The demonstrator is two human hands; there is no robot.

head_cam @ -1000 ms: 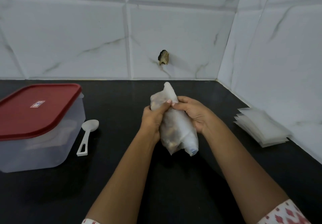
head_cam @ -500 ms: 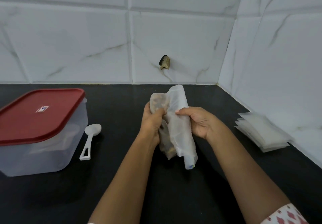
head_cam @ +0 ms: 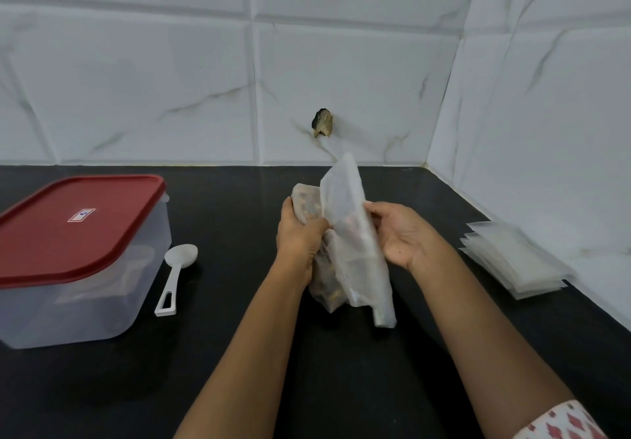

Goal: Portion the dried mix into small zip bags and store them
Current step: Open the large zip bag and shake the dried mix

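Above the black counter [head_cam: 341, 380], the left hand [head_cam: 300, 240] grips the bunched side of a cloudy plastic bag [head_cam: 351, 261] of dried mix [head_cam: 309, 207], while the right hand [head_cam: 403, 237] pinches the bag's loose flap between thumb and fingers. A white spoon [head_cam: 177, 274] lies left of the left hand, with a red-lidded container [head_cam: 78, 267] beyond it. The stack of small zip bags [head_cam: 515, 261] sits out past the right hand.

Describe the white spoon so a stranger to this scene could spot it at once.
On the left of the black countertop stands a clear container with a red lid. The white spoon lies just right of it, bowl toward the wall. It is the only utensil there, opaque white with a cut-out loop at its handle end.
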